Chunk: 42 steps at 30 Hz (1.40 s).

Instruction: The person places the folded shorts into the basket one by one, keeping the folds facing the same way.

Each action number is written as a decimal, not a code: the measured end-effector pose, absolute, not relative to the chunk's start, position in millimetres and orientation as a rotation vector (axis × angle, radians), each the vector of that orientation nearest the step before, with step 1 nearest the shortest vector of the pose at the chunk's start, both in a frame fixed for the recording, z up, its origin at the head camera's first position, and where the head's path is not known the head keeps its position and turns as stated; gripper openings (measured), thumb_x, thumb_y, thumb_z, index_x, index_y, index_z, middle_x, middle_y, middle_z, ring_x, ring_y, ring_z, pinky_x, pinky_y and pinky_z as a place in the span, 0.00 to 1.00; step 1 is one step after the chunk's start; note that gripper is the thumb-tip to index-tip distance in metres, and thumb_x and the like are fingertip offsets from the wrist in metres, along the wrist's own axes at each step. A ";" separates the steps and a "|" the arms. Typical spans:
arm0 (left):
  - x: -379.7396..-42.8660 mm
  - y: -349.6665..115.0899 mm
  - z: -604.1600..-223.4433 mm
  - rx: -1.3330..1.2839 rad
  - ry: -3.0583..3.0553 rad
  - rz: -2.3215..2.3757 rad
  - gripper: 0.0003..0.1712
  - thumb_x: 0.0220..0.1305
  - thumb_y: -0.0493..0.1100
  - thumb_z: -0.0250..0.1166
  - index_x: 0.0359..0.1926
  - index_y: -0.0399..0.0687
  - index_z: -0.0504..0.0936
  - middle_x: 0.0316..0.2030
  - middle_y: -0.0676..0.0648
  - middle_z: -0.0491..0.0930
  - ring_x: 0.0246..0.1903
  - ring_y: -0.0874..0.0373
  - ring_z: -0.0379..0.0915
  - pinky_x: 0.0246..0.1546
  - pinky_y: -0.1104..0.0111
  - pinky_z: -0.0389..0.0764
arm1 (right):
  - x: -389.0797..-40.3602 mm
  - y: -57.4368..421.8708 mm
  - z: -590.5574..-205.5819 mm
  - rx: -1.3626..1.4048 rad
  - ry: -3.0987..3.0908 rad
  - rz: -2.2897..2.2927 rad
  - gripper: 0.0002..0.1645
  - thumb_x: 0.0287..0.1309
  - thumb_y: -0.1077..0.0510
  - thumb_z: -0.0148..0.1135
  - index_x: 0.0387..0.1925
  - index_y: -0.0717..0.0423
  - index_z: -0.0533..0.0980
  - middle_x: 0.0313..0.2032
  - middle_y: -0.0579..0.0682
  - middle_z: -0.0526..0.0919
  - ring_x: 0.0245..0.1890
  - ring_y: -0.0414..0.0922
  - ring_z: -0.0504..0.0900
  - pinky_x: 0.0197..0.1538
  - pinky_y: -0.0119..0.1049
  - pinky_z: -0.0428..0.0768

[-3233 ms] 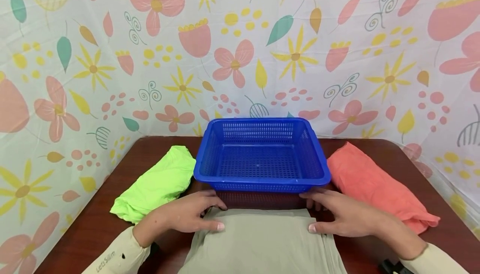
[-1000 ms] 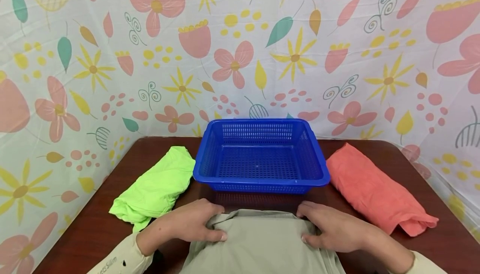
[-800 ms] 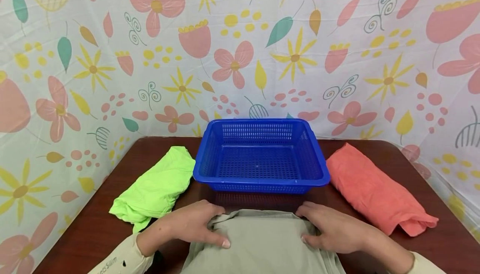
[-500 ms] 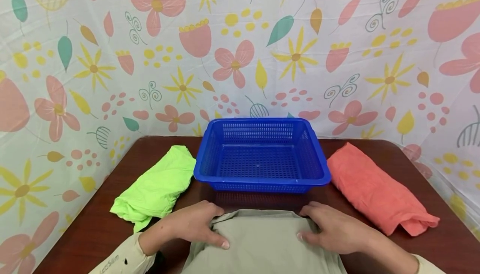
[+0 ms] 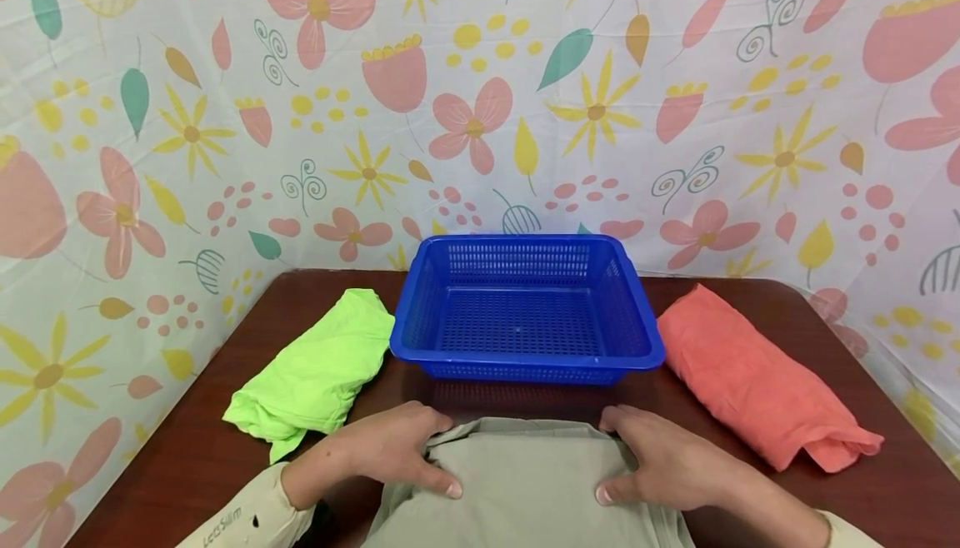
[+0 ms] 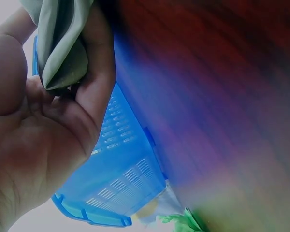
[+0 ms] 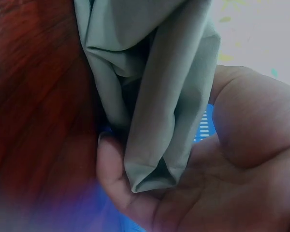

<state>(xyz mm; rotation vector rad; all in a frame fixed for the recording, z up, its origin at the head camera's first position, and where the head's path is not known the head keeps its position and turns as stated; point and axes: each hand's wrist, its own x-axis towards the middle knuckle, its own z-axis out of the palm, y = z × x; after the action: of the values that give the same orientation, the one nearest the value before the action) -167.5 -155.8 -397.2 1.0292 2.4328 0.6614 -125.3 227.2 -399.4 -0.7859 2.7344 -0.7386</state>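
On the reddish-brown wooden table (image 5: 187, 456), a rectangular blue perforated-plastic basket (image 5: 525, 360) stands beyond folded grey-green fabric (image 5: 525, 490), between oblong coral cloth (image 5: 757, 381) and crumpled lime-green cloth (image 5: 318, 373), left hand (image 5: 401, 450) and right hand (image 5: 663, 465) pinching the fabric's far corners.

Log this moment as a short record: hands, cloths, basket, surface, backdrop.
Left hand: grips the grey-green cloth at its far left corner
Right hand: grips the same cloth at its far right corner
Blue basket: upright, beyond the grey-green cloth
Lime cloth: bundled, left of the basket
Coral cloth: bundled, right of the basket
Surface: red-brown table
Backdrop: floral-print sheet
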 end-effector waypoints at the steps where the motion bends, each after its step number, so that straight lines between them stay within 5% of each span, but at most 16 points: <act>1: -167.4 -155.7 -396.9 1.034 2.432 0.659 0.22 0.58 0.64 0.79 0.31 0.60 0.77 0.23 0.65 0.73 0.25 0.72 0.66 0.29 0.74 0.74 | -125.0 227.0 -399.7 -0.797 2.738 -0.748 0.34 0.49 0.35 0.82 0.47 0.47 0.77 0.39 0.36 0.78 0.41 0.34 0.76 0.46 0.39 0.78; 10: -165.9 -154.9 -398.6 1.061 2.440 0.637 0.22 0.58 0.64 0.79 0.31 0.61 0.76 0.23 0.66 0.72 0.25 0.73 0.67 0.29 0.75 0.74 | -126.7 227.2 -398.9 -0.799 2.681 -0.813 0.32 0.49 0.39 0.83 0.50 0.46 0.79 0.38 0.33 0.80 0.41 0.33 0.78 0.46 0.38 0.79; 16: -166.3 -154.1 -399.1 1.064 2.430 0.666 0.21 0.58 0.63 0.79 0.31 0.61 0.76 0.23 0.66 0.71 0.25 0.73 0.66 0.28 0.76 0.73 | -128.8 234.6 -395.4 -0.713 2.586 -0.838 0.37 0.53 0.43 0.82 0.58 0.59 0.80 0.49 0.42 0.84 0.51 0.43 0.82 0.54 0.43 0.82; 25: -165.2 -153.7 -398.1 1.071 2.378 0.780 0.18 0.57 0.59 0.81 0.34 0.63 0.80 0.27 0.68 0.77 0.28 0.74 0.72 0.33 0.75 0.78 | -127.8 238.3 -396.3 -0.633 2.518 -0.881 0.43 0.55 0.45 0.81 0.64 0.65 0.76 0.58 0.53 0.83 0.60 0.54 0.80 0.59 0.48 0.80; 36: -167.1 -154.6 -401.3 1.035 2.201 0.967 0.16 0.59 0.51 0.82 0.45 0.60 0.86 0.36 0.67 0.84 0.35 0.74 0.77 0.43 0.74 0.82 | -126.4 239.4 -392.9 -0.556 2.421 -1.017 0.50 0.55 0.51 0.81 0.70 0.74 0.69 0.67 0.66 0.76 0.68 0.63 0.74 0.60 0.35 0.77; 42: -169.3 -155.8 -403.6 1.055 2.116 1.018 0.17 0.62 0.50 0.80 0.50 0.59 0.86 0.40 0.65 0.86 0.39 0.74 0.79 0.46 0.73 0.82 | -126.6 239.0 -393.2 -0.523 2.373 -1.068 0.50 0.55 0.52 0.81 0.71 0.73 0.68 0.69 0.67 0.74 0.70 0.66 0.71 0.65 0.61 0.74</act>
<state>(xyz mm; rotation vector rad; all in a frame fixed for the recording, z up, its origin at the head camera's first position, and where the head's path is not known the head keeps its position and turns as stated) -169.3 -155.8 -403.6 1.0554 2.1159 1.0176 -126.6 239.0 -393.2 -0.5234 2.3731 -1.0678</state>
